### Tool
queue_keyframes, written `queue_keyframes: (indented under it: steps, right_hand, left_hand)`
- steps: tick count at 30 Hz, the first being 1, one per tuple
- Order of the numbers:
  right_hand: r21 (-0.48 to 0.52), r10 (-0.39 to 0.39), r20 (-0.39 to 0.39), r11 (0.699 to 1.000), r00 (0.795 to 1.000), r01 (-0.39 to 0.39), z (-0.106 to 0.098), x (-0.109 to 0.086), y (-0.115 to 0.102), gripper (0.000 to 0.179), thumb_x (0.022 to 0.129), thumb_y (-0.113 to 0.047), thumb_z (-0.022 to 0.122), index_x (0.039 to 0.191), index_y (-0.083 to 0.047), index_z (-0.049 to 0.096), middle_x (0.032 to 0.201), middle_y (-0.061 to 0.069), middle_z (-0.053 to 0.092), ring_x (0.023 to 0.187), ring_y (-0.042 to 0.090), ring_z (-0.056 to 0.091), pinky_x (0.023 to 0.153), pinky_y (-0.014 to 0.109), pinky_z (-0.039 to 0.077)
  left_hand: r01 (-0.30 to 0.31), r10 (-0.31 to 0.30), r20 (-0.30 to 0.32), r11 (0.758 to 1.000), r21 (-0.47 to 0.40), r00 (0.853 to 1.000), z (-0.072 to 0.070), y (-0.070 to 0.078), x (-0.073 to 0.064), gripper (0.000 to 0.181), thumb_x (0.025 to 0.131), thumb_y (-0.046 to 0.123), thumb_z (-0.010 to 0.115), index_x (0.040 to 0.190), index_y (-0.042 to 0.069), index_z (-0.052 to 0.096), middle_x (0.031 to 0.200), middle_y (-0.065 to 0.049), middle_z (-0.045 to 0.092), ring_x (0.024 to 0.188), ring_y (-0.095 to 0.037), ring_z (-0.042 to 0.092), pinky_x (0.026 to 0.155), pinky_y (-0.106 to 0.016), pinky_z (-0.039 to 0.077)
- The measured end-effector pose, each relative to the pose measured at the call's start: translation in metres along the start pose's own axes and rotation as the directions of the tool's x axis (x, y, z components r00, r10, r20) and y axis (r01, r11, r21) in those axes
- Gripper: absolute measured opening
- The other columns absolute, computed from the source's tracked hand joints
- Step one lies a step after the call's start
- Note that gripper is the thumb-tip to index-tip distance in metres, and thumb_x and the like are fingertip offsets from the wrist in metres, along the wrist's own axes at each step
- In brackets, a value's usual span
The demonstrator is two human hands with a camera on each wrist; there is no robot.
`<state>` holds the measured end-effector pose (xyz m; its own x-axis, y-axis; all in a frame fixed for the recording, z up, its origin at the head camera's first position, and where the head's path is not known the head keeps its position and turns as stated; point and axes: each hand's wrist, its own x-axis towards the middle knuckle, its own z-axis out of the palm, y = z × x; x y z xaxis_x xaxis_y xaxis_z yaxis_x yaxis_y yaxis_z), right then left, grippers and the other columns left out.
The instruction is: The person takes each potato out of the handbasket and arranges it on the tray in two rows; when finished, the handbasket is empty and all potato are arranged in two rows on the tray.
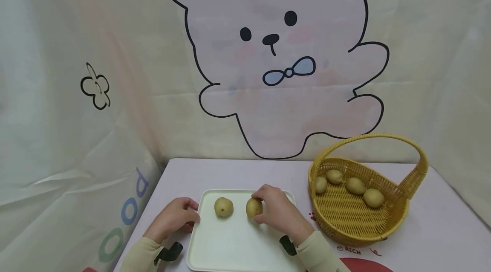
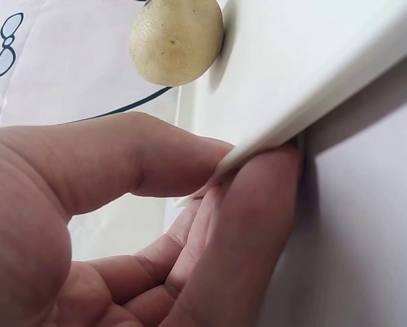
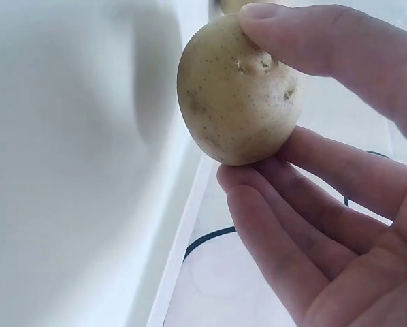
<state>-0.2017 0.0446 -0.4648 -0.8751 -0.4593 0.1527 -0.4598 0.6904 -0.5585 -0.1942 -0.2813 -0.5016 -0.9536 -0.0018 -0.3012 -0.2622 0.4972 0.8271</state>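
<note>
My right hand (image 1: 277,209) grips a small potato (image 3: 234,92) between thumb and fingertips, over the white tray (image 1: 226,255). In the right wrist view this potato stands out from the tray's surface, with a shadow beside it. A second potato (image 1: 223,207) sits on the tray, left of the held one; the left wrist view shows it near the far side. My left hand (image 1: 177,217) is at the tray's left edge. Thumb and forefinger (image 2: 169,155) pinch the rim there, as the left wrist view shows.
To the right stands a yellow woven basket (image 1: 354,221) with a tall arched handle (image 1: 377,136); several potatoes (image 1: 355,186) lie inside along its back. Behind the white table (image 1: 238,174) hangs a cloth (image 1: 276,101) with a cartoon bear. Dark straps (image 1: 168,253) circle both wrists.
</note>
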Motion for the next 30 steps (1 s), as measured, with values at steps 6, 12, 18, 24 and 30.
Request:
queue_keyframes:
  steps: [6,12,18,24,30]
  right_hand:
    - [-0.011,-0.012,-0.009,1.0,1.0,0.012,0.007,0.002,0.0,0.05,0.069,-0.01,0.098,0.115,-0.001,0.08,0.108,0.005,0.074,0.098,0.021,0.07,0.089,0.04,0.059]
    - [-0.031,0.001,0.005,1.0,1.0,-0.001,0.012,0.003,-0.001,0.051,0.07,-0.012,0.097,0.117,-0.003,0.08,0.108,0.002,0.072,0.094,0.014,0.066,0.085,0.032,0.058]
    - [-0.016,-0.001,0.004,1.0,1.0,0.001,0.015,0.003,-0.003,0.052,0.072,-0.009,0.095,0.121,-0.001,0.079,0.113,0.004,0.071,0.095,0.014,0.066,0.085,0.032,0.058]
    - [-0.008,-0.005,0.008,1.0,1.0,0.005,0.017,0.004,-0.003,0.053,0.076,-0.008,0.094,0.125,0.0,0.077,0.117,0.006,0.071,0.1,0.018,0.068,0.088,0.035,0.059]
    - [-0.028,0.001,0.015,1.0,1.0,-0.001,0.018,0.005,-0.005,0.054,0.077,-0.011,0.095,0.127,-0.002,0.077,0.12,0.006,0.072,0.104,0.02,0.069,0.092,0.037,0.06]
  left_hand:
    - [-0.01,0.01,0.006,1.0,0.003,1.0,0.0,0.001,0.0,0.03,0.08,0.004,0.077,0.108,-0.002,0.069,0.083,-0.01,0.064,0.069,-0.022,0.064,0.063,-0.037,0.061]
    - [-0.009,0.009,0.009,1.0,0.009,1.0,0.0,-0.001,0.002,0.03,0.08,0.005,0.077,0.108,-0.001,0.069,0.083,-0.01,0.064,0.069,-0.022,0.064,0.063,-0.036,0.061]
    - [-0.013,0.013,0.019,1.0,0.006,1.0,0.0,0.0,0.003,0.03,0.08,0.005,0.077,0.109,-0.001,0.069,0.083,-0.01,0.064,0.07,-0.022,0.064,0.064,-0.036,0.061]
    - [-0.008,0.008,0.001,1.0,0.022,1.0,0.001,0.001,0.003,0.03,0.079,0.005,0.077,0.108,-0.001,0.069,0.082,-0.01,0.064,0.069,-0.022,0.064,0.063,-0.036,0.061]
    - [0.03,-0.029,-0.023,0.999,0.03,0.999,0.002,0.003,0.003,0.029,0.079,0.004,0.078,0.107,0.001,0.07,0.084,-0.011,0.064,0.071,-0.023,0.064,0.064,-0.036,0.06]
